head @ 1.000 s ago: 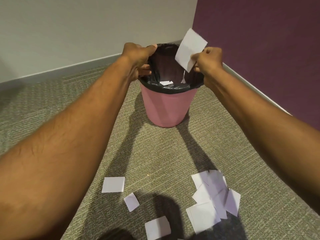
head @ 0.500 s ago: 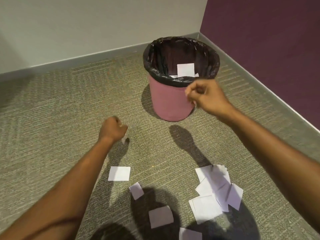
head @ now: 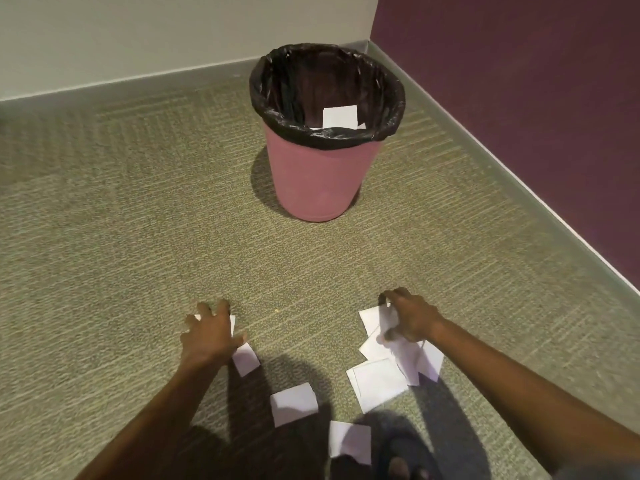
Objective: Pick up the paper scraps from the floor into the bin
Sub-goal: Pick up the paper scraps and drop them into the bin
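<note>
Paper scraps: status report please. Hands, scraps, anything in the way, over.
Left hand spread on one scrap, right hand pinching the pile. Loose scraps on carpet; some in bin. Only bare carpet between hands and bin.

Even indoor light, soft shadows on carpet, perhaps slight motion blur, wide-angle bowing

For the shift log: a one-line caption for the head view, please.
Left hand rests on one paper scrap, right hand grips the scrap pile on the carpet; the pink bin beyond holds scraps.
</note>
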Tool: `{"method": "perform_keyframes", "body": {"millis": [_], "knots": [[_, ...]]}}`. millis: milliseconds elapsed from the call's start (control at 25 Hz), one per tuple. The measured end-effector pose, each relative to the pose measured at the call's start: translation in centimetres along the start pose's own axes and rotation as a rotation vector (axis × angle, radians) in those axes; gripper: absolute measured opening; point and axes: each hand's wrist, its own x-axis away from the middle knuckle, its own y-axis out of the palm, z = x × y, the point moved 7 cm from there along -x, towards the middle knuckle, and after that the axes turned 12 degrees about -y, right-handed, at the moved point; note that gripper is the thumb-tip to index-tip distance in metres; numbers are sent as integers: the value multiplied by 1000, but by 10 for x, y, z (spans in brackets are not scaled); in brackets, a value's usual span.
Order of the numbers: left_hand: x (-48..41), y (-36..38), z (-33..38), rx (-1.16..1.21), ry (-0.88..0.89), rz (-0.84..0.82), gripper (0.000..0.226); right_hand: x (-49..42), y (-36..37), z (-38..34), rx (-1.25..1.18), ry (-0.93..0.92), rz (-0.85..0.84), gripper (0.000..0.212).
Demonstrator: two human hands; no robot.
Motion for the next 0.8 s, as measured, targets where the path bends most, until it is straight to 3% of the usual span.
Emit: {"method": "perform_keyframes", "body": {"millis": [200, 400, 560, 800], "knots": [[-4, -3, 5, -32, 48, 32, 49, 12, 25, 10, -21, 62, 29, 101], [-3, -8, 7, -39, 77, 57, 35, 19, 30, -6, 19, 9, 164, 72], [1, -8, 3, -73, 127, 125, 21, 13, 33, -21, 30, -78, 168, 61], [12, -34, 7, -94, 152, 104, 12, 9, 13, -24, -104, -129, 216, 22]]}}
